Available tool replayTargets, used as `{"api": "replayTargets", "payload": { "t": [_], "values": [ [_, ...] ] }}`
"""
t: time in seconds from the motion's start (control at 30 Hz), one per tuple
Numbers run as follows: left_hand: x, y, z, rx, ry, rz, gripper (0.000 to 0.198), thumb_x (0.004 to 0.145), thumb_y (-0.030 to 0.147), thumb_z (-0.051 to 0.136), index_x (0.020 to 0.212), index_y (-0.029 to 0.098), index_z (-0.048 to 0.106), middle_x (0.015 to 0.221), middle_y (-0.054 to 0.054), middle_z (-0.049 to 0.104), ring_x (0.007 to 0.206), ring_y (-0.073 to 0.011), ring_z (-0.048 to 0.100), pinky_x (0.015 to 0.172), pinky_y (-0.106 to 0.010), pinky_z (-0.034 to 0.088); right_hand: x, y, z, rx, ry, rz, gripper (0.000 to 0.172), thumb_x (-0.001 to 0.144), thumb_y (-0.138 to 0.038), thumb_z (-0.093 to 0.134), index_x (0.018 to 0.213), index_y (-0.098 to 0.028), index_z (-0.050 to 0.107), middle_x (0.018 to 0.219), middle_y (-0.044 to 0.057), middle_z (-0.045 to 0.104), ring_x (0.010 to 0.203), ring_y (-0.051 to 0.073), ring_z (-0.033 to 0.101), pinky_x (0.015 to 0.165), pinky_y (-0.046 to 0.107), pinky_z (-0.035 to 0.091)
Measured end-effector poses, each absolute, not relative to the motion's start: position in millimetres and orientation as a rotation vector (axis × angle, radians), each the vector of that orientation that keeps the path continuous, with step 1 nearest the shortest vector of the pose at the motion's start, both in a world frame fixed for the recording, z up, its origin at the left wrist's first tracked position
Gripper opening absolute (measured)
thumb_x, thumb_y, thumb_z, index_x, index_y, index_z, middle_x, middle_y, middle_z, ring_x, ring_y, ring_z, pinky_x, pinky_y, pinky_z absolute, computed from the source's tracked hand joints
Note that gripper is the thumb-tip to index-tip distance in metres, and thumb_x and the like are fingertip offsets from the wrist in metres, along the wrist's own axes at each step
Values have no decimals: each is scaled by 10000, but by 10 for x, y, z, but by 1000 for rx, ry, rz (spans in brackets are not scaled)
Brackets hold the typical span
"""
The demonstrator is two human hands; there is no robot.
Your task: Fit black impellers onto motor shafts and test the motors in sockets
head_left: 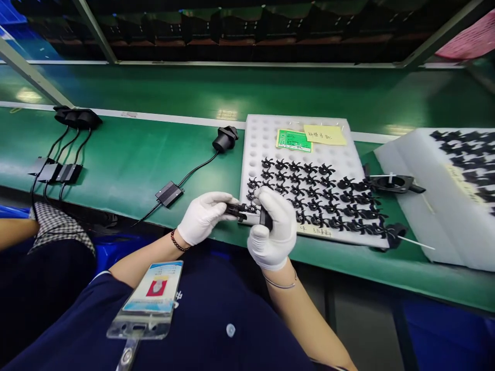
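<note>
White-gloved left hand grips a black plastic part firmly, while the gloved right hand curls closed around a short black piece just beside it. Both hands sit over the near edge of a white foam tray on the green bench, next to rows of black fan wheels.

No legible text on yellow sticky note, green label (writing too blurred).
</note>
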State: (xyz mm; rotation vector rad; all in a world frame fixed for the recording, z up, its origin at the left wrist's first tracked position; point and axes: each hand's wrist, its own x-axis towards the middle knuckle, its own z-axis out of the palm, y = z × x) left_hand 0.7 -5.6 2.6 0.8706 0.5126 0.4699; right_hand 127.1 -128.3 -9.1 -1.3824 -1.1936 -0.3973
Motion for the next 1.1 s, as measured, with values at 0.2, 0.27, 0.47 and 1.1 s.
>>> {"api": "replayTargets", "payload": {
  "t": [0.2,0.27,0.47,1.1],
  "values": [
    [-9,-37,51,1036,495,535,532,705,440,997,1091,153,768,1061,-126,833,1014,-291,817,813,-374,713,1261,-1292,-195,-1387,-1068,-320,528,1081,-539,549,1562,-326,588,1428,142,658,1271,341,686,988,542,646],
    [-32,-33,86,1153,480,549,524,733,429,982,1129,152,779,1093,-135,834,1067,-306,814,915,-407,705,1246,-1294,-203,-1387,-1021,-293,507,1072,-550,562,1524,-328,621,1415,134,670,1282,347,681,1021,562,627],
    [-49,-44,142,1692,259,645,535,871,460,878,1329,214,754,1212,-111,819,1095,-263,809,1021,-393,671,1064,-1243,-55,-1304,-636,206,503,1038,-670,570,1297,-281,756,1307,104,740,1236,300,706,1121,536,564],
    [-266,496,194,1727,457,773,448,1089,528,515,1240,185,760,665,-23,663,878,-230,742,981,-387,584,1458,-1248,227,-803,283,744,467,1043,-640,561,991,-227,773,1037,68,794,916,187,766,730,330,649]
  ]
}}
